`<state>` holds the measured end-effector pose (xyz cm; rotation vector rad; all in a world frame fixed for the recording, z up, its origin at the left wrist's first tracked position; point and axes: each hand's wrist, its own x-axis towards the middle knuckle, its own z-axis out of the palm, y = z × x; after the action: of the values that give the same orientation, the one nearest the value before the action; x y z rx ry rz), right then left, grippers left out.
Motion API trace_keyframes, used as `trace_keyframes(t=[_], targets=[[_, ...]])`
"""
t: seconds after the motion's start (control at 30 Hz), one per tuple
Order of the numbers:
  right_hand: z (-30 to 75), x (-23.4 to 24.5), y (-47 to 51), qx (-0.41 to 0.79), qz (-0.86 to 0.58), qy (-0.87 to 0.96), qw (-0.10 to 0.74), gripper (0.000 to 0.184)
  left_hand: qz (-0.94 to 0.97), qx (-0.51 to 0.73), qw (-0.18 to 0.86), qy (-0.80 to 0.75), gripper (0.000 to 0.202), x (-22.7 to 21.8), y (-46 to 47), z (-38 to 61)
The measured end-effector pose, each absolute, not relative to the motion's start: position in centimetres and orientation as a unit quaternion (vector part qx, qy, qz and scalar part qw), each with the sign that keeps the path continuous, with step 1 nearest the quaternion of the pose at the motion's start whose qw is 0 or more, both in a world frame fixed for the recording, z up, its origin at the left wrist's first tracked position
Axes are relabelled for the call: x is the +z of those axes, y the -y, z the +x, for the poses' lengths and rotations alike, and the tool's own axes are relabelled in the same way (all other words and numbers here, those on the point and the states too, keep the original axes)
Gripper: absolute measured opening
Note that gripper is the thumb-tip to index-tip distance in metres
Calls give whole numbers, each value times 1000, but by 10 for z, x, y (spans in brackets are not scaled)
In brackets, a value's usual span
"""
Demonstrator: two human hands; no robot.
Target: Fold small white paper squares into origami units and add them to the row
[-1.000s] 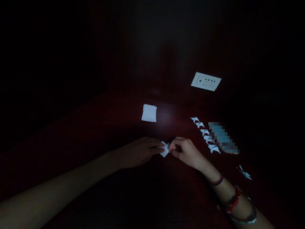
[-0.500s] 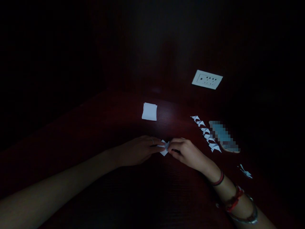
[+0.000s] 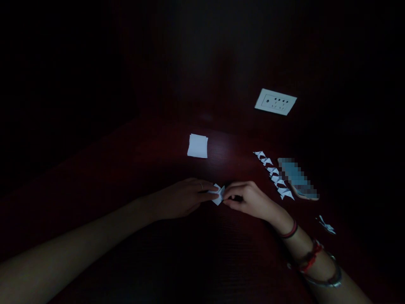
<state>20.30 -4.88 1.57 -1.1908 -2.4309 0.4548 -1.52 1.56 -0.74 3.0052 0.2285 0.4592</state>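
A small piece of folded white paper [image 3: 217, 199] lies on the dark red table between my two hands. From the left, my left hand [image 3: 183, 197], with a ring on one finger, holds the paper with its fingertips over the left part. My right hand [image 3: 248, 198] pinches the paper's right edge between thumb and fingers, and a flap stands up there. The fingertips partly hide the folds. Beyond the hands is a stack of white paper squares [image 3: 198, 146]. Several folded white paper pieces [image 3: 277, 180] form a slanting row to the right.
A phone [image 3: 297, 179] with a blurred screen lies beside the row. Nearer my right forearm is a separate folded paper piece [image 3: 327, 225]. A white wall socket [image 3: 276, 102] sits at the back right. The room is very dark.
The right hand's fingers have shifted slightly at the paper's right edge, with a wider gap between thumb and fingers. The left hand stays in place. The whole view has shifted a little.
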Motion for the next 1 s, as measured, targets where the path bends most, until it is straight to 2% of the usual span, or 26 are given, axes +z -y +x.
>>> trace_keyframes(t=[0.2,0.33,0.57,1.0], targets=[[199,12,50,156,-487,824,244,7,987,132,41,-82,48,-7,-15,-15],[198,9,50,135,-502,818,245,9,987,130,44,-81,47,-7,-15,-14],[198,11,54,108,-479,852,181,14,986,135,44,-83,46,-6,-14,-14],[199,19,55,-23,-423,903,70,17,985,130,73,-92,47,-10,-16,-13]])
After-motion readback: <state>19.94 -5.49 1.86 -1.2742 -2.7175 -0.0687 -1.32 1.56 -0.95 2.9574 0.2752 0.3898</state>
